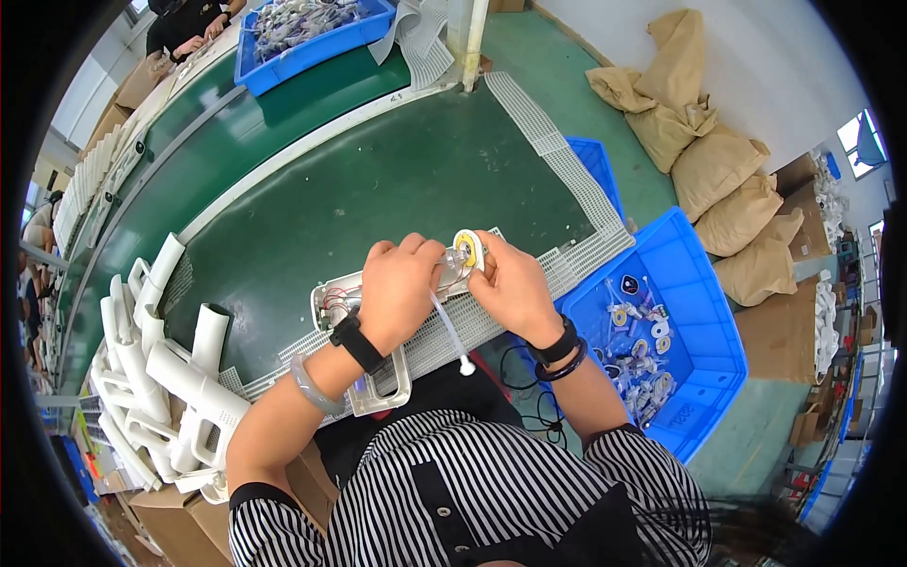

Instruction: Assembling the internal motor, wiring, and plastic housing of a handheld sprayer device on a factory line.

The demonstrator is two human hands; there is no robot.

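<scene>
At the near edge of the green table lies an open white plastic housing with thin red wires and a loop handle. My left hand is closed over it, fingers curled around a clear plastic part. My right hand pinches a round white cap with a yellow ring, which meets the clear part's end. A pale flexible tube hangs down between my hands and ends in a white tip. My left fingertips are partly hidden.
White housings are piled at the left. On the right, a blue bin holds small assemblies. Another blue bin full of parts stands at the far side, near a co-worker. Tan sacks lean along the wall. White mesh matting edges the table.
</scene>
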